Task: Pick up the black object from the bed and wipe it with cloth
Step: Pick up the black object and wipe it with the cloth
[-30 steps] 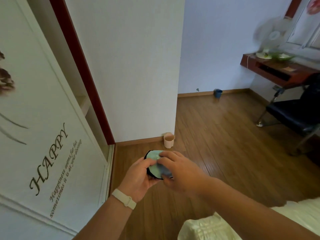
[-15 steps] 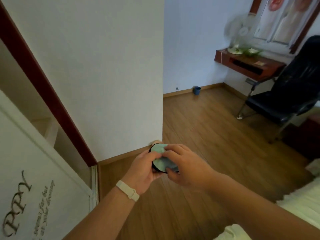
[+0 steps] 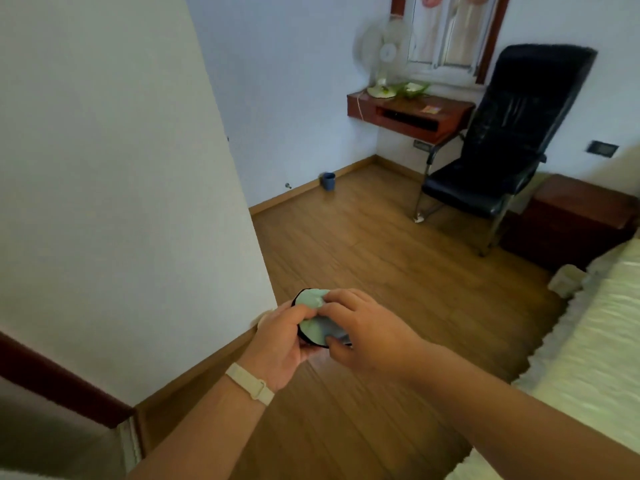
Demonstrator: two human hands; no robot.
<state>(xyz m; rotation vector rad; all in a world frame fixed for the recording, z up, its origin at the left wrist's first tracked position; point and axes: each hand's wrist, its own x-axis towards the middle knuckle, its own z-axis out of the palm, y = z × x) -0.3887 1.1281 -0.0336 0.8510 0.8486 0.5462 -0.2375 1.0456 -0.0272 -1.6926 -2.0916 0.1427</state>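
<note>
Both hands meet in front of me above the wooden floor. My left hand, with a pale wristband, grips a round black object; only its dark rim shows at the left and bottom edge. A pale green cloth covers its face. My right hand presses the cloth onto the object with thumb and fingertips pinched on the fabric. The bed, with a cream cover, runs along the right edge, below and right of my right forearm.
A white wall corner stands just left of my hands. A black chair, a wooden nightstand and a wall shelf with a fan fill the far right. A blue cup sits by the baseboard.
The view has swung right: the wardrobe door with lettering has left the frame and the chair and nightstand have come in. My hands keep the cloth on the object, with fingers shifting slightly.
</note>
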